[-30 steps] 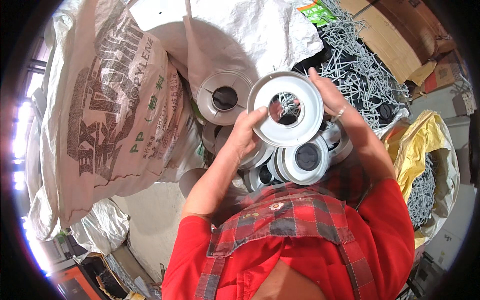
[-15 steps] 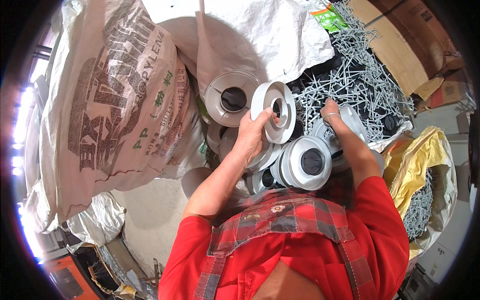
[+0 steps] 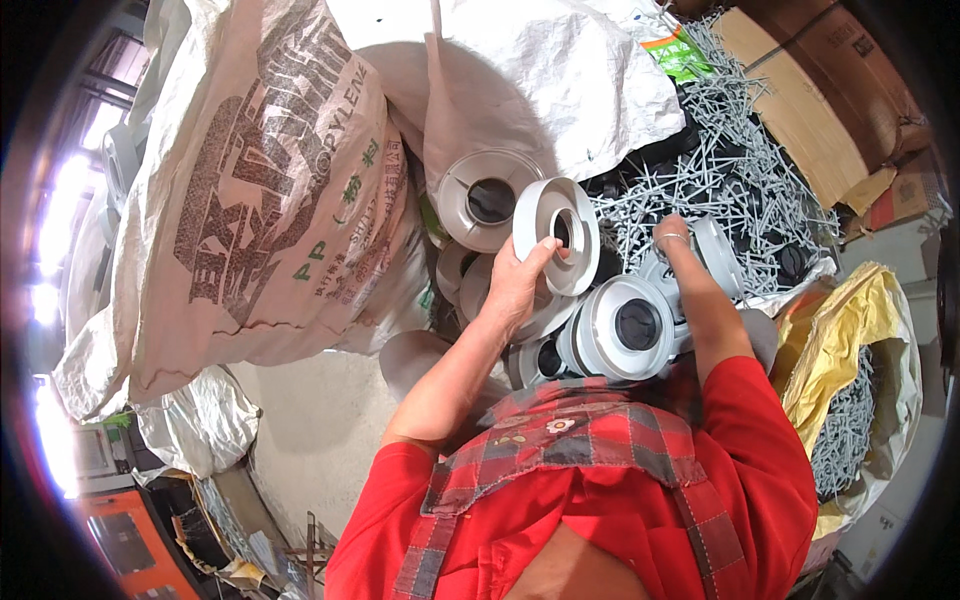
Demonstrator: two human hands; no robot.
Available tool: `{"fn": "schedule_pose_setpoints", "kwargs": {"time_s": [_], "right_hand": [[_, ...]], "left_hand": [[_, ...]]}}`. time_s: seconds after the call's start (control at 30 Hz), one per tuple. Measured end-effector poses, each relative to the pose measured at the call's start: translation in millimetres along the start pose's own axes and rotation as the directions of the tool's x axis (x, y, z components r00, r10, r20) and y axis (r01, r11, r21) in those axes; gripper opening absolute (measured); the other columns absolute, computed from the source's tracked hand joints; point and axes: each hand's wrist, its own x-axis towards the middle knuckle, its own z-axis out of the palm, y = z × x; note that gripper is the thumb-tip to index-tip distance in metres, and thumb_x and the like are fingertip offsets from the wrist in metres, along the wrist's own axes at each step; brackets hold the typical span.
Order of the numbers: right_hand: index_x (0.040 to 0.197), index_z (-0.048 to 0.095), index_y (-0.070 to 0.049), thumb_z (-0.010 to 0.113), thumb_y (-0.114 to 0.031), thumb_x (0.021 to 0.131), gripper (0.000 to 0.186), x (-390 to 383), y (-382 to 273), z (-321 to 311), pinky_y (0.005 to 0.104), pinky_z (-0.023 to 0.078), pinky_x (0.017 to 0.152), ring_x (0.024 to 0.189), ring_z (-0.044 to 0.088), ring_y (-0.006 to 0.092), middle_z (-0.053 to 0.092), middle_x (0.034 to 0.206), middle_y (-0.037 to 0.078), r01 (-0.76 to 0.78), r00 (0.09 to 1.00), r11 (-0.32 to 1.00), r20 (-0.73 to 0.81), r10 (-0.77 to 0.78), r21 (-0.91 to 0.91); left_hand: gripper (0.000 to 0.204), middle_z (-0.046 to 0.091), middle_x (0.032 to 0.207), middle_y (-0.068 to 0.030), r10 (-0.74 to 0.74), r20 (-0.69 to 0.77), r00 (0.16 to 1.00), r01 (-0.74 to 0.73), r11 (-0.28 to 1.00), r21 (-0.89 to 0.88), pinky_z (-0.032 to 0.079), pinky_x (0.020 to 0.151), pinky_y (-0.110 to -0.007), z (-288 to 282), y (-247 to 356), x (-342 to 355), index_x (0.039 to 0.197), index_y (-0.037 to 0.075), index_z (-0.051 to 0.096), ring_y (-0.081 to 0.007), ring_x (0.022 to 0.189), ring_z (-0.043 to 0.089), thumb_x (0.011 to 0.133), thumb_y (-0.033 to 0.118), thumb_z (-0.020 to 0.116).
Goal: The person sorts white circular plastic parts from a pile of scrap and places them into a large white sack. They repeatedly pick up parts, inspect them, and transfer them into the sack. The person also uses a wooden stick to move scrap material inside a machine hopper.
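My left hand (image 3: 512, 287) grips a white round plastic part (image 3: 529, 222) by its near edge, thumb on the inner side. The part is tilted, with a wide rim and a collared hole in the middle. My right hand (image 3: 672, 233) is at the near edge of a heap of grey plastic pins (image 3: 735, 130). Its fingers are curled inward; whatever they hold is hidden. Between my forearms sits a stack of round grey-white parts (image 3: 592, 345) with dark centres. Beneath my right wrist is another grey round part (image 3: 715, 258).
Another round part (image 3: 452, 205) with a dark centre lies beyond my left hand. A large printed white woven sack (image 3: 300, 200) stands on the left, and white sheeting (image 3: 540, 80) lies behind. On the right are a yellow-lined sack (image 3: 800, 345) of pins and cardboard (image 3: 800, 120).
The whole view has shifted slightly, so things appear a little further right. The white part in my left hand has turned slightly. My right hand stays by the pins, its fingers still curled.
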Motion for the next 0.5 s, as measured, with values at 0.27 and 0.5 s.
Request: {"fn": "schedule_pose_setpoints", "kwargs": {"time_s": [0.27,0.5], "right_hand": [[0.078,0.067,-0.001,0.07,-0.018,0.074,0.018,-150.6,-72.8,-118.8,0.0325,0.047,0.082,0.095,0.062,0.0279,0.063,0.106,0.016,0.599,0.797,0.626,-0.292,-0.529,0.499],[0.11,0.056,-0.003,0.075,-0.02,0.067,0.05,-224.6,-97.4,-139.9,0.0372,0.038,0.099,0.114,0.049,0.0325,0.05,0.121,0.023,0.746,0.579,0.397,-0.225,-0.784,0.535]], "left_hand": [[0.035,0.059,0.105,-0.0073,-0.009,-0.012,1.0,0.008,0.992,-0.124,0.047,0.084,-0.031,13.5,-4.6,9.6,0.116,-0.001,0.049,-0.0146,0.096,0.057,0.089,0.02,0.058],[0.043,0.056,0.114,-0.0091,0.031,0.141,0.99,0.006,0.966,-0.258,0.047,0.086,-0.034,17.6,9.2,-11.1,0.121,0.0,0.047,-0.0166,0.1,0.057,0.091,0.029,0.057]]}}
